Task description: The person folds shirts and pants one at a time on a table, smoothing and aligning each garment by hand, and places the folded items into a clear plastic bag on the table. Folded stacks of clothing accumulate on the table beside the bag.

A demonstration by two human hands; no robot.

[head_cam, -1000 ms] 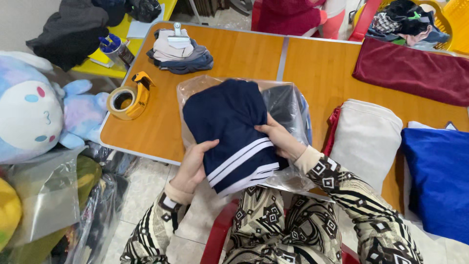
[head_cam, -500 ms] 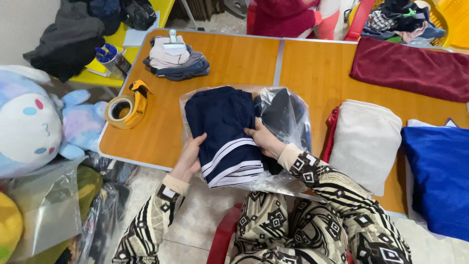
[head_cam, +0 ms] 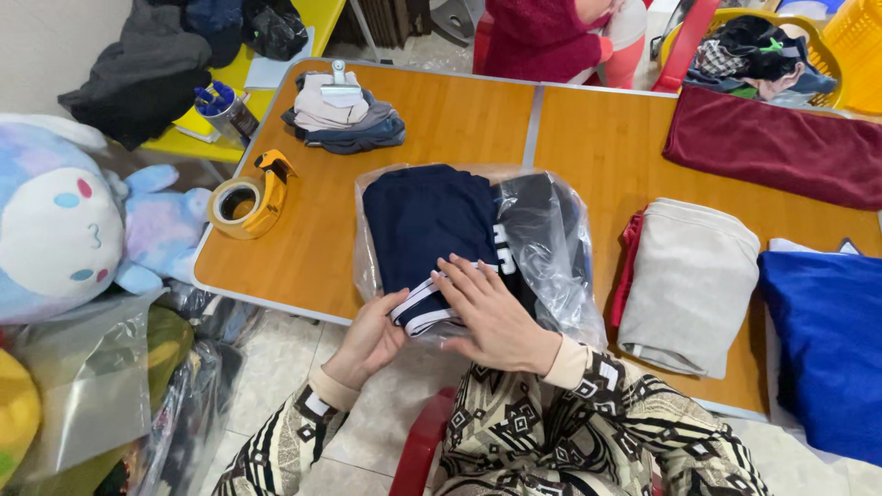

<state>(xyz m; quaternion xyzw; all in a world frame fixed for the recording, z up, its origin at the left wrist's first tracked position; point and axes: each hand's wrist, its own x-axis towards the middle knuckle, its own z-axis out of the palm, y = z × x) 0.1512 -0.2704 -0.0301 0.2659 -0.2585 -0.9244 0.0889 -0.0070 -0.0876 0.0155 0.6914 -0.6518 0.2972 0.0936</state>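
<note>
At the near edge of an orange folding table (head_cam: 441,119), a seated person works a folded navy garment (head_cam: 424,220) into a clear plastic bag (head_cam: 551,248). Left hand (head_cam: 367,338) grips the garment's white-striped hem from below, fingers curled around bag and cloth together; right hand (head_cam: 491,317) lies flat on top, fingers spread wide, pressing the fold down. Garment and bag sit at the table's front middle, the hem overhanging the edge toward the lap.

Soft, light and limp, the cloth would likely sag if lifted by one corner; the thick folded hem looks the surest hold. The film appears slick and crinkly, apt to slide against the fabric.

One tape dispenser (head_cam: 246,197) rests to the left, one small clothes stack (head_cam: 342,118) behind, topped by one metal clip (head_cam: 341,81). To the right lie one grey bundle (head_cam: 689,280), one blue cushion (head_cam: 822,340) and one maroon cloth (head_cam: 772,147). One plush toy (head_cam: 64,220) sits off-table.
</note>
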